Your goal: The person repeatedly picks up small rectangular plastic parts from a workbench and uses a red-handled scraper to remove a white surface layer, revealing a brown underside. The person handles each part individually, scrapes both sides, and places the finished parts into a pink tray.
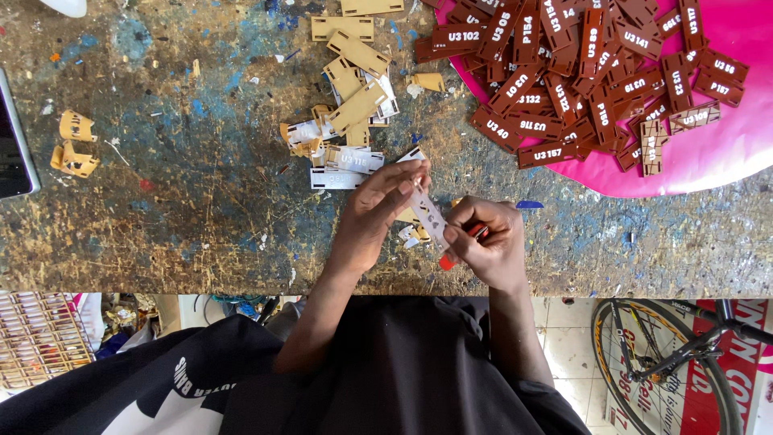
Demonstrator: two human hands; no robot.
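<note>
Fingers of the left hand (374, 213) pinch the top end of a small white-backed label strip (429, 217), held just above the paint-stained workbench (201, 209). The right hand (491, 242) curls closed around a red-handled tool (475, 235) against the strip's lower end. The strip looks thin, light and fairly stiff, probably easy to bend; its ends seem the safest hold. Peeled backings (342, 161) lie nearby, and finished brown tags (580, 72) are heaped on a pink tray (725, 161).
</note>
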